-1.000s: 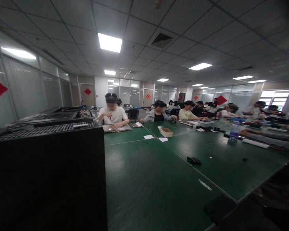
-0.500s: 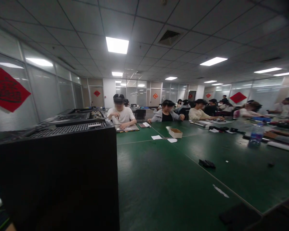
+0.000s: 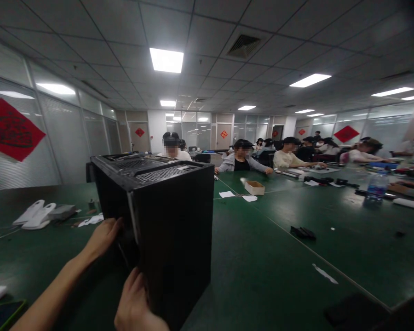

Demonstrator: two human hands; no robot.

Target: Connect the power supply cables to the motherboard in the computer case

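A black computer case [image 3: 174, 220] with a perforated top stands upright on the green table [image 3: 262, 266], just in front of me. My left hand [image 3: 103, 236] reaches in from the lower left and holds the case's left side at its front edge. Low at the near corner of the case, my right hand [image 3: 134, 303] grips it with the thumb up against the dark panel. The inside of the case is hidden.
Two white parts [image 3: 34, 214] and small bits lie at the left. A dark phone [image 3: 2, 313] sits at the bottom left. Further off are a small cardboard box [image 3: 254, 187], paper slips [image 3: 226, 194], a black item [image 3: 302, 232] and a water bottle [image 3: 376, 186]. Several people sit along the far side.
The case now stands further from me and turned, showing its left side. Both my hands have come into view on it. The view has swung left.
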